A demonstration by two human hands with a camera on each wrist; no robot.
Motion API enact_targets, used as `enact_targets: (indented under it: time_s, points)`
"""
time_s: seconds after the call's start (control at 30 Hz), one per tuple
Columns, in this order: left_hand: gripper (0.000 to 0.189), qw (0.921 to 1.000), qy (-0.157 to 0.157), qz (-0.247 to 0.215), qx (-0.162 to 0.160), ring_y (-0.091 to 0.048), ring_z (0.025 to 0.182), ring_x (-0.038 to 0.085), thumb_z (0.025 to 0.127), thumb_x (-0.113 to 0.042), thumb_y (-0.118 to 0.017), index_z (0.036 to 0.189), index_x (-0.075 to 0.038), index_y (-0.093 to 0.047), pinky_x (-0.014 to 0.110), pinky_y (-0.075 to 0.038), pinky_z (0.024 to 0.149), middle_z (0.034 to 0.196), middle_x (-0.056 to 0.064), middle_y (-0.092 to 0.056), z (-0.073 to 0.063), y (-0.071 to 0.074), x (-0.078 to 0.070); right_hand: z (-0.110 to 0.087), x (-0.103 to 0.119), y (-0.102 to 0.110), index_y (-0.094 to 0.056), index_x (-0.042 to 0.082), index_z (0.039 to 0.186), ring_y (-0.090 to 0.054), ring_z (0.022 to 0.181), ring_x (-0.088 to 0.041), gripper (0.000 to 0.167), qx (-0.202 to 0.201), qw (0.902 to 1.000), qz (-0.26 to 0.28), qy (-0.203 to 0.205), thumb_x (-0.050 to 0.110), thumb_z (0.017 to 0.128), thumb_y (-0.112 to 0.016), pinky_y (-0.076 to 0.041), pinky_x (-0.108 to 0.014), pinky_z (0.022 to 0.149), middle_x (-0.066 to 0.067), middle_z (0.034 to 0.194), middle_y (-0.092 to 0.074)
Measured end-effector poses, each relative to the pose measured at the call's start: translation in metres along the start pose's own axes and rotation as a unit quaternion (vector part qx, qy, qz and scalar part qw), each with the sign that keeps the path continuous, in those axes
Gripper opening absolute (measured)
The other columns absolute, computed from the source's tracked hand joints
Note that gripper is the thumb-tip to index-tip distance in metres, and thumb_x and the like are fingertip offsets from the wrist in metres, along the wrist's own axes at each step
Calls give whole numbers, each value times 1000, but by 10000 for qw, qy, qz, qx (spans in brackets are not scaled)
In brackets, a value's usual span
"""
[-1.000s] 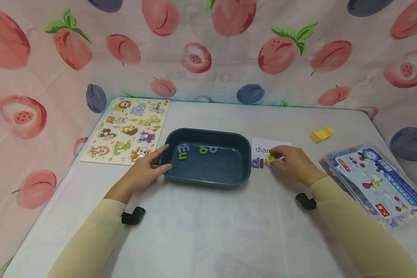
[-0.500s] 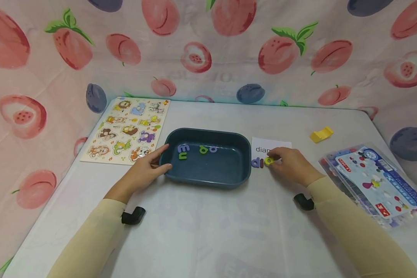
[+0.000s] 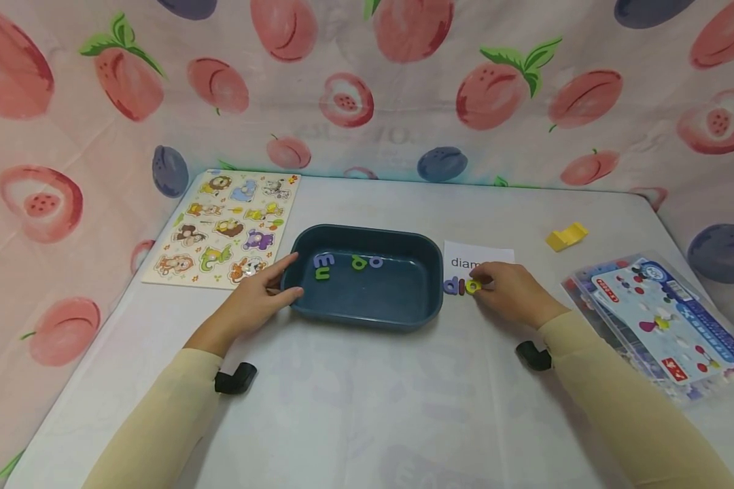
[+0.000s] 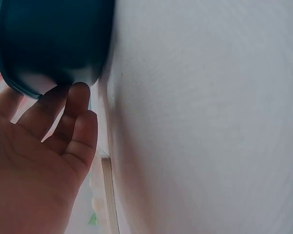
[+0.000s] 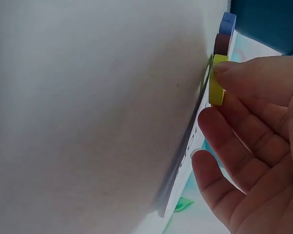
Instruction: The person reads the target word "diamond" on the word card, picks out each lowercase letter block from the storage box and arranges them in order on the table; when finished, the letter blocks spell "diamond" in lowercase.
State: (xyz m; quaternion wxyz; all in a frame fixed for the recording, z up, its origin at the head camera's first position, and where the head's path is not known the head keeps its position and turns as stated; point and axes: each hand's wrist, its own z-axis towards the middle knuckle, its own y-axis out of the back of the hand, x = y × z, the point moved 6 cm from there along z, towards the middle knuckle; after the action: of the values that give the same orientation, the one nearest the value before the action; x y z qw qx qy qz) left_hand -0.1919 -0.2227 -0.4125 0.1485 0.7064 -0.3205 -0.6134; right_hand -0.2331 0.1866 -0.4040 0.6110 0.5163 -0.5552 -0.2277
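My left hand (image 3: 249,297) holds the left end of a dark blue tray (image 3: 367,319), its fingertips against the end wall in the left wrist view. Inside the tray lie a purple letter m (image 3: 323,261), a green u-shaped letter (image 3: 322,273), a green letter (image 3: 358,262) and a purple ring-shaped letter (image 3: 376,262). Just right of the tray, my right hand (image 3: 514,291) pinches a yellow rounded letter (image 5: 216,87) between thumb and fingers. It stands in line beside a dark red letter i (image 3: 461,287) and a blue-purple letter d (image 3: 450,286), below a white card (image 3: 474,252) reading "diam", partly covered by the hand.
An animal picture puzzle board (image 3: 220,231) lies at the back left. A yellow block (image 3: 566,236) sits at the back right. A clear plastic case (image 3: 660,326) with a printed cover lies by my right forearm. Behind the table hangs a fruit-print cloth (image 3: 391,149).
The right hand has moved slightly left, bringing the yellow letter up close beside the dark red i. My left hand and the tray have stayed in place.
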Motion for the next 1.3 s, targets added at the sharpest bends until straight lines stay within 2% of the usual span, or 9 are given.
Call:
enact_targets:
  time_s: [0.5,1.3]
  points:
    - [75,10000,-41,-40,12,-54,127,34,96,-40,-68,160,-27,-30,53,-42,104,150,18,-45,0,0,-2,1,-3,-4,-63,-3,127,-59,114,-39,34,126,9997,25,-212,7,95,-63,-41,-58,102,-21,120,-66]
    - [75,10000,-27,-6,8,-53,128,35,96,-42,-67,160,-28,-30,53,-41,105,152,18,-44,0,-1,-1,1,-2,-5,-64,-3,127,-59,113,-39,34,136,9997,-51,-189,8,94,-64,-42,-58,102,-21,119,-67]
